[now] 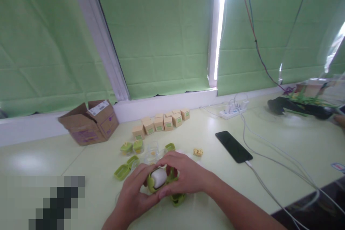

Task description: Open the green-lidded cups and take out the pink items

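Low in the middle, my left hand (136, 196) curls round the left side of a small green plastic holder (151, 186). A smooth white rounded piece (159, 178) sits inside it. My right hand (188, 174) closes on the holder from the right, its thumb along the lower edge. Under the right hand lies another green part (177, 199), partly covered. Left of my hands are open green lids (122, 172) and two small clear containers with green tops (138, 146). Just beyond my fingers stand clear plastic cups (153, 147) and one more green lid (170, 147).
Several small tan boxes (159, 123) line the back near an open cardboard carton (93, 124). A bundle of yellowish bands (198, 152) lies right of centre. Farther right are a phone (234, 146) on a white cable and a power strip (234, 110). Another person's hand (340, 120) shows at the right edge.
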`<act>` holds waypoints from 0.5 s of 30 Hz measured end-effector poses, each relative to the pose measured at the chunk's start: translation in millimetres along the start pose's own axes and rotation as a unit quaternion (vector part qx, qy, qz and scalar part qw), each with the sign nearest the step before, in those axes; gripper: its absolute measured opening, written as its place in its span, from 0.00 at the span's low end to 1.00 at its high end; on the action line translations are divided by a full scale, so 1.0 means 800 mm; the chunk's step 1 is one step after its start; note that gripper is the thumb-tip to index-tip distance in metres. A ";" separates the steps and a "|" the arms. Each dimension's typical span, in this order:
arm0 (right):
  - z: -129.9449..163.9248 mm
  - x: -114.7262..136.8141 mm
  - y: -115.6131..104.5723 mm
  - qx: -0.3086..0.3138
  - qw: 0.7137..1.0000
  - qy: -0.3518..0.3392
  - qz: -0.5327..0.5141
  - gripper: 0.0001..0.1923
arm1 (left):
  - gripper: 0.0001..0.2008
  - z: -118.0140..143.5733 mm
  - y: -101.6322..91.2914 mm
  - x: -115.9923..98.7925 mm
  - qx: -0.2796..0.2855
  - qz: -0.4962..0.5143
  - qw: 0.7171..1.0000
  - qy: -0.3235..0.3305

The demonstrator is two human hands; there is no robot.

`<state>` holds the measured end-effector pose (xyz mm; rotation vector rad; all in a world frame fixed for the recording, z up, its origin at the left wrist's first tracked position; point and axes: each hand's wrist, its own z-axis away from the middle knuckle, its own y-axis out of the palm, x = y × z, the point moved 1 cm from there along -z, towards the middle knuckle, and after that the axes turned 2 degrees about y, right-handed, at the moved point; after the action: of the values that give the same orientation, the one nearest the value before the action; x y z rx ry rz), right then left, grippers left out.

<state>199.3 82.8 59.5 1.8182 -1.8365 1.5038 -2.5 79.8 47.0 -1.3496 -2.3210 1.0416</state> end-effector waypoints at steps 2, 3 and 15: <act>0.000 -0.003 0.003 -0.001 0.999 -0.031 0.037 0.29 | 0.19 -0.002 0.000 0.001 0.007 0.001 1.000 -0.007; 0.000 -0.004 0.004 -0.006 0.998 -0.042 0.043 0.28 | 0.18 -0.002 0.000 0.001 0.009 -0.001 1.000 -0.012; 0.001 -0.013 0.009 -0.031 0.968 -0.083 0.233 0.24 | 0.18 0.002 0.001 0.010 0.032 0.122 0.985 -0.121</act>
<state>196.7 87.4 47.7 1.5967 -2.4972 1.4323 -7.0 85.9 44.5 -1.5908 -2.3021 1.4135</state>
